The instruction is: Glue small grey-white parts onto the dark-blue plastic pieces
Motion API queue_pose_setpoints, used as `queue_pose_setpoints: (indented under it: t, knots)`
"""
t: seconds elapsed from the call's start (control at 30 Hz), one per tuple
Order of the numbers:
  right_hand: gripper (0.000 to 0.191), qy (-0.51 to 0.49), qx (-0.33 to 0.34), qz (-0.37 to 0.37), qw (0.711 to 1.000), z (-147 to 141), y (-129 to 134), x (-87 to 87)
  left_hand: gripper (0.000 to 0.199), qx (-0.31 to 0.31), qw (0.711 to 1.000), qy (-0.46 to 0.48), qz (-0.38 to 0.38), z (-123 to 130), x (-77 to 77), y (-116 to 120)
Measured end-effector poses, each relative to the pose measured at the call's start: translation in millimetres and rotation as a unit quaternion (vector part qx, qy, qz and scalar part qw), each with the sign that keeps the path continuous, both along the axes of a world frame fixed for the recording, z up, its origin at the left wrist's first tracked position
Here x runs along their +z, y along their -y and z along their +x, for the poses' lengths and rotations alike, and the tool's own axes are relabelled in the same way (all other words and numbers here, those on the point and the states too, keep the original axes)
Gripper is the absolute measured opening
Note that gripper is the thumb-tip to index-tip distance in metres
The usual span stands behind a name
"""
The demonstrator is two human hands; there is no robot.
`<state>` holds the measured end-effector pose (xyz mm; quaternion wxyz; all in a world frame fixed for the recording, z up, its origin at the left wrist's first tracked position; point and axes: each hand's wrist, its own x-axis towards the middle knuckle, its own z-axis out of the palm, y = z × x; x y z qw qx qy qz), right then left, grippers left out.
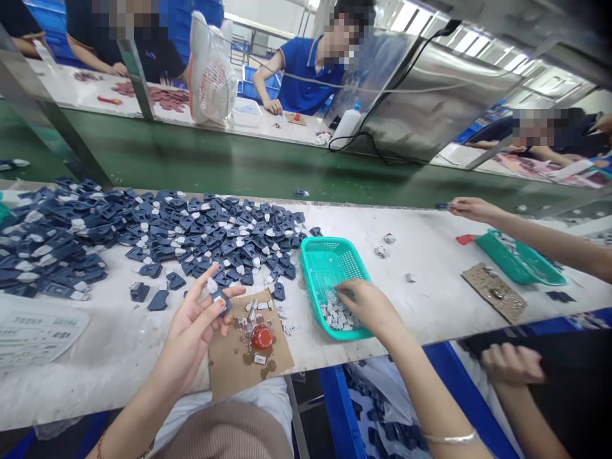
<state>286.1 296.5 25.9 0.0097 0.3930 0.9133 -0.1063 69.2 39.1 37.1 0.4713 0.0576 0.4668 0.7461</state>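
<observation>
Between the thumb and fingers of my left hand [191, 328] is a small dark blue plastic part [222, 305] with a pale grey piece at its top. My right hand [366, 305] reaches into a green plastic basket [310, 280], its fingers bent down at a heap of small light grey plastic pieces [338, 317]; whether one is pinched is hidden. Below my left hand lies a piece of brown cardboard [229, 366], wet in spots, bearing a red cap [262, 336] and a few loose grey pieces. Beyond my left hand spreads a large pile of dark blue parts [191, 223].
A plastic bag [43, 328] lies at the left. On the right, a co-worker's hand [473, 209] holds a dark part above the belt edge, near another green basket [507, 258] and cardboard [492, 290]. A green conveyor belt [229, 162] runs behind; a blue crate [337, 408] stands below.
</observation>
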Motion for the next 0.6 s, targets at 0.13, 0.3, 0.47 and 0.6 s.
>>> queue_pose_setpoints:
  t: [0.13, 0.3, 0.47, 0.6]
  knots:
    - [0.022, 0.001, 0.018, 0.003, 1.000, 1, -3, -2.0, 0.074, 0.002, 1.000, -0.020, -0.014, -15, 8.8, -9]
    - [0.020, -0.043, 0.053, -0.003, 0.998, -6, -15, -0.3, 0.069, -0.008, 0.995, -0.094, -0.034, -48, 19.5, -30]
    - [0.017, -0.082, 0.089, -0.004, 0.993, -17, -20, -2.3, 0.069, 0.004, 0.955, -0.290, -0.065, -102, 26.4, -84]
    - [0.015, -0.097, 0.089, 0.001, 0.991, -12, -18, -7.3, 0.068, -0.009, 0.848, -0.501, -0.172, -152, 23.9, -147]
